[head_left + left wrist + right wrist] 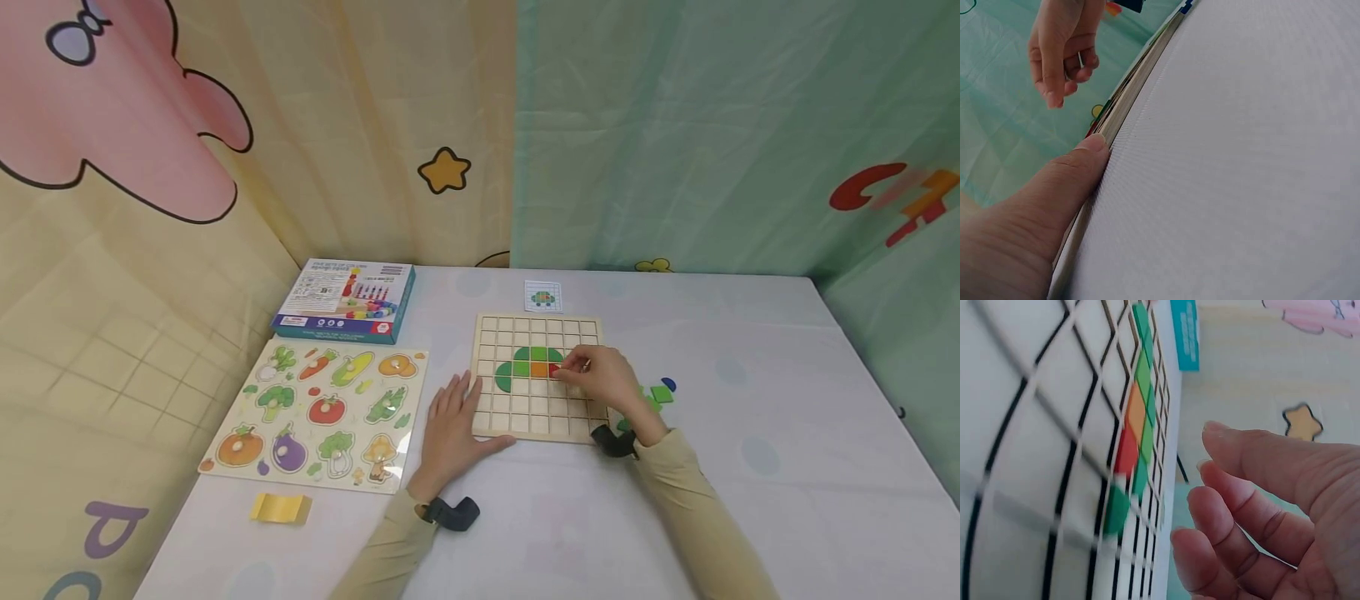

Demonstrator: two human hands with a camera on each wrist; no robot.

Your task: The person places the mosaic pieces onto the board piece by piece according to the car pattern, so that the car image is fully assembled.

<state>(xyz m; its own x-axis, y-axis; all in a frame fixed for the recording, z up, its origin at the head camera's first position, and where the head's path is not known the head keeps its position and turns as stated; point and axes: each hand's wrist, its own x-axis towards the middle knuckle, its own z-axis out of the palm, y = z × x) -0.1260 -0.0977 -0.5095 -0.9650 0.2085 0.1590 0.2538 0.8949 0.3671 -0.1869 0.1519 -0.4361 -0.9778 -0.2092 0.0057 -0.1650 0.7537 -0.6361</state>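
A wooden grid board [528, 423] lies on the table with flat coloured tiles in its squares. Green tiles [503, 379] form a rounded shape around an orange tile [538, 370] and a red tile [554, 369]. My left hand [452, 425] rests at the board's near left corner, fingers spread along the side, thumb [1079, 165] against the front edge. Over the right part of the tile shape hovers my right hand [607, 379], its fingers loosely bent. The right wrist view shows nothing between its fingertips; a dark green tile [1116, 509] sits beside the red one.
Loose green tiles [662, 393] and a blue tile [670, 384] lie right of the board, partly behind the right forearm. Beyond the board is a small picture card [543, 297]. At left are a vegetable puzzle [356, 417], a box [337, 300] and a yellow piece [281, 509].
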